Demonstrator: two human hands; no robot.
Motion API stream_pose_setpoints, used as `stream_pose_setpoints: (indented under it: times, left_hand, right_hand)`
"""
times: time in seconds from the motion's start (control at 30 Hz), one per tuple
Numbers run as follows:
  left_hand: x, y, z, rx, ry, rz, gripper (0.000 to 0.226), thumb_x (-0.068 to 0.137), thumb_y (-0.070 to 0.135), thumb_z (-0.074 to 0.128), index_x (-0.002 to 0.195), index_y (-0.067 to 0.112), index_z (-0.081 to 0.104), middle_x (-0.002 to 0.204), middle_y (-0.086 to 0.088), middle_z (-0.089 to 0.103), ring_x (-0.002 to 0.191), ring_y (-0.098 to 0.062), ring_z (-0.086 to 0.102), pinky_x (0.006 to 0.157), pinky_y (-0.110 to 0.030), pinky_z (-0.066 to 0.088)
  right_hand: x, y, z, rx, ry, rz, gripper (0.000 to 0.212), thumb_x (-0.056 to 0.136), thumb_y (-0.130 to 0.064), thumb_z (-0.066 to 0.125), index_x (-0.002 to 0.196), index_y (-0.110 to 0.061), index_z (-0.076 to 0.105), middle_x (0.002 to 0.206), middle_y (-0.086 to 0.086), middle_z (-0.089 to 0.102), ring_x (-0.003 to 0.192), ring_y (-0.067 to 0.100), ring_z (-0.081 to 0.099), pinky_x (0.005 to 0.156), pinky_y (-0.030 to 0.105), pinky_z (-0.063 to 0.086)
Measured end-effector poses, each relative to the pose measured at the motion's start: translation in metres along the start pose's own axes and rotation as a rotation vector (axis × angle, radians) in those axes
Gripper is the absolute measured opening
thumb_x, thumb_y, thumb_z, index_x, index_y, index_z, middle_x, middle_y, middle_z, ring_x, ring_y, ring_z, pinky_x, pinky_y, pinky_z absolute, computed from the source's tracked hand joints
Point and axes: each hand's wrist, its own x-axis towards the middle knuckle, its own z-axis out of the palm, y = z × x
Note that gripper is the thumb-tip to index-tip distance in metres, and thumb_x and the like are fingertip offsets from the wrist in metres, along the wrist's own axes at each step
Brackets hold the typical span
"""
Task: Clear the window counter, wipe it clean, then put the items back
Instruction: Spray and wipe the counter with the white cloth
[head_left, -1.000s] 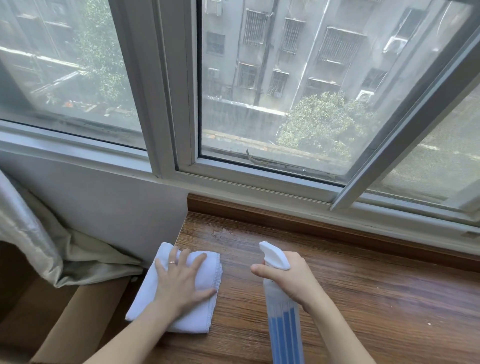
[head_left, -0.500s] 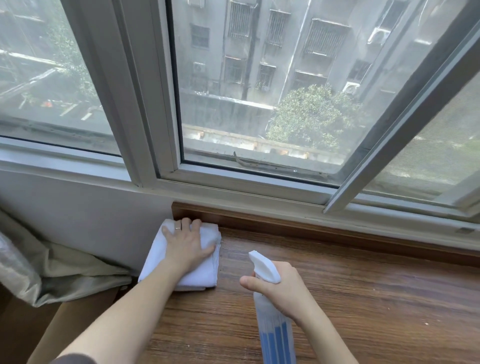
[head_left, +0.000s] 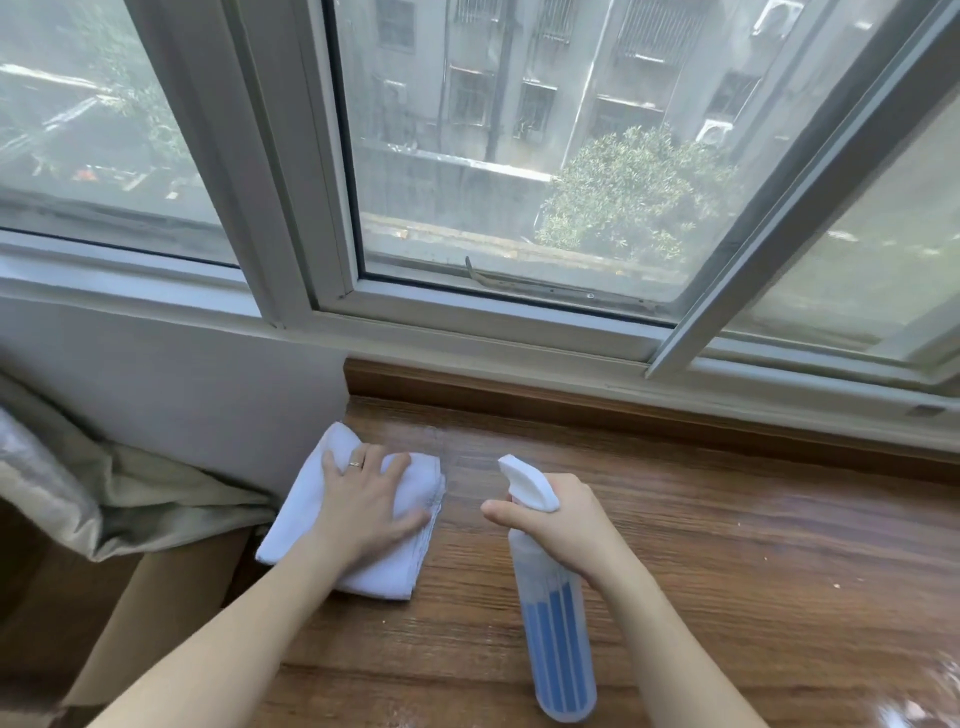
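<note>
A folded white cloth (head_left: 306, 525) lies at the left end of the wooden window counter (head_left: 727, 545), partly over its left edge. My left hand (head_left: 363, 509) presses flat on the cloth with fingers spread; a ring shows on one finger. My right hand (head_left: 561, 525) grips the neck of a spray bottle (head_left: 558, 644) with a white head and blue stripes, nozzle pointing towards the back left. The bottle hangs just above the counter, to the right of the cloth.
A wooden lip (head_left: 571, 400) runs along the counter's back under the white window frame (head_left: 467, 322). A grey wall (head_left: 182, 395) meets the counter's left end. A bunched curtain (head_left: 104, 499) and a cardboard box (head_left: 78, 623) sit lower left.
My left hand slid the cloth away to the back lip, then back towards me along the counter's left end. My right hand kept the bottle in about the same place.
</note>
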Motion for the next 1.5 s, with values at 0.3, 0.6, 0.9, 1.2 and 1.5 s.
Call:
stream_pose_setpoints:
  times: [0.3,0.6,0.9,1.2,1.5]
  left_hand:
    - [-0.047,0.011,0.001,-0.01,0.086,-0.03,0.071,0.06,0.076,0.048,0.106,0.022,0.056,0.105,-0.003,0.054,0.099,-0.028,0.048,0.08,-0.066,0.039]
    - [0.042,0.007,-0.011,-0.016,-0.134,-0.159,0.059,0.085,0.064,0.044,0.126,0.021,0.048,0.123,-0.008,0.043,0.117,-0.031,0.042,0.096,-0.059,0.028]
    - [0.05,0.011,-0.017,-0.015,-0.191,-0.108,0.061,0.087,0.065,0.043,0.133,0.025,0.042,0.129,-0.008,0.042,0.124,-0.031,0.039,0.102,-0.061,0.025]
    - [-0.06,0.017,-0.007,-0.035,-0.014,0.006,0.061,0.072,0.066,0.041,0.111,0.023,0.06,0.106,-0.005,0.059,0.102,-0.031,0.058,0.091,-0.063,0.037]
    - [-0.068,0.011,-0.002,-0.061,0.082,0.035,0.05,0.076,0.064,0.043,0.105,0.027,0.059,0.099,-0.001,0.059,0.093,-0.029,0.058,0.084,-0.061,0.042]
  right_hand:
    - [-0.02,0.004,0.005,-0.024,0.046,-0.028,0.047,0.071,-0.057,0.079,0.062,-0.017,0.055,0.058,-0.009,0.053,0.054,0.005,0.045,0.059,0.029,0.037]
    - [-0.045,0.018,0.015,-0.078,0.036,-0.024,0.062,0.073,-0.06,0.076,0.074,-0.002,0.053,0.061,-0.006,0.047,0.055,0.007,0.041,0.059,0.03,0.033]
    - [-0.054,0.019,0.019,-0.088,0.064,-0.027,0.066,0.076,-0.059,0.075,0.071,-0.001,0.045,0.061,-0.003,0.041,0.055,0.009,0.036,0.058,0.03,0.03]
    - [-0.054,0.011,0.016,-0.13,0.067,-0.024,0.051,0.076,-0.06,0.075,0.065,-0.019,0.048,0.06,-0.004,0.046,0.052,0.006,0.039,0.057,0.03,0.031]
    - [-0.065,0.03,0.026,-0.125,0.001,-0.025,0.065,0.074,-0.063,0.074,0.067,-0.005,0.047,0.059,-0.003,0.043,0.054,0.009,0.039,0.058,0.032,0.031]
